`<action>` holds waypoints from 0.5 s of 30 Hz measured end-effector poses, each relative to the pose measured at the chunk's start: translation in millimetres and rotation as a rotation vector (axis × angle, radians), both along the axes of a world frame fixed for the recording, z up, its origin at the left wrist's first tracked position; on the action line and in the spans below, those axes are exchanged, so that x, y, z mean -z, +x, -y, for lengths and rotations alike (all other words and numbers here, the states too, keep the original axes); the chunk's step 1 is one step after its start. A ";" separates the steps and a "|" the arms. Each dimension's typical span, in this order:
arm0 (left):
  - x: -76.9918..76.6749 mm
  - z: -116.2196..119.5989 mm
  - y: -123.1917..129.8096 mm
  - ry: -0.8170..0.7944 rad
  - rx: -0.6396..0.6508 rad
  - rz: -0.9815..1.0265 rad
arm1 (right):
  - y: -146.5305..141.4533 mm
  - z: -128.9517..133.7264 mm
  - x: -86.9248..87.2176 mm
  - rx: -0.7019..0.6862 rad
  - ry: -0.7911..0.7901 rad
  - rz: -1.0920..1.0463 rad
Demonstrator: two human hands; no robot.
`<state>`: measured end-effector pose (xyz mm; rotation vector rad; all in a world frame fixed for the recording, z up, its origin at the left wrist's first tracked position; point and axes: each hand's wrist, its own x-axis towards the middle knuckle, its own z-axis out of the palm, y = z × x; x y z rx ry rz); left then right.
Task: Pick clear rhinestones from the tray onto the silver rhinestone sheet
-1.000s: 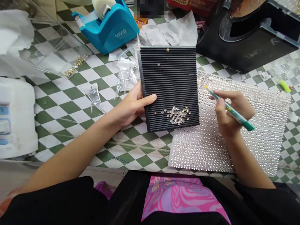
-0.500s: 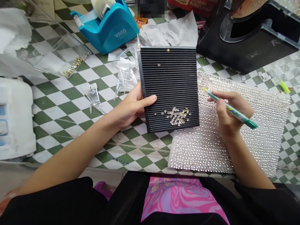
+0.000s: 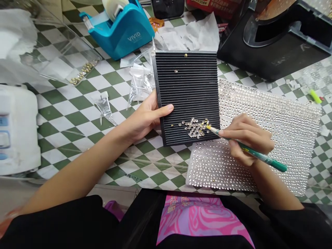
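My left hand (image 3: 147, 119) grips the left edge of a black ridged rhinestone tray (image 3: 186, 90), its thumb lying on the ridges. A small heap of clear and gold rhinestones (image 3: 195, 128) sits in the tray's lower part. My right hand (image 3: 246, 138) holds a green wax-tipped picker pencil (image 3: 249, 150) like a pen. The pencil's yellowish tip touches the right edge of the heap. Under that hand lies a large sheet of rhinestones in rows (image 3: 275, 117), partly hidden by my wrist.
A blue VIVID tape dispenser (image 3: 119, 34) and crumpled white paper (image 3: 189, 34) stand behind the tray. Clear plastic bags (image 3: 140, 83) lie to its left on a green-checkered tablecloth (image 3: 77, 107). Gold studs lie in a clear acrylic box (image 3: 83, 72). A black stand (image 3: 269, 52) occupies the top right.
My right hand has moved left and down from above the rhinestone sheet, bringing the pencil tip onto the heap in the tray. My left hand and the tray have stayed put.
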<state>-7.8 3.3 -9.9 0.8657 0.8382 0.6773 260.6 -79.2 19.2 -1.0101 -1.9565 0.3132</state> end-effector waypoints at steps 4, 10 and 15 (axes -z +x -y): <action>-1.2 0.0 0.6 -0.019 -0.010 -0.001 | 0.3 -1.0 -1.2 -0.034 0.007 0.063; -1.7 -0.3 1.1 -0.011 -0.011 -0.005 | 1.4 -2.2 2.8 0.079 0.071 -0.064; 0.0 -0.4 0.8 -0.008 -0.010 0.009 | 12.1 -4.4 15.3 0.399 0.108 -0.125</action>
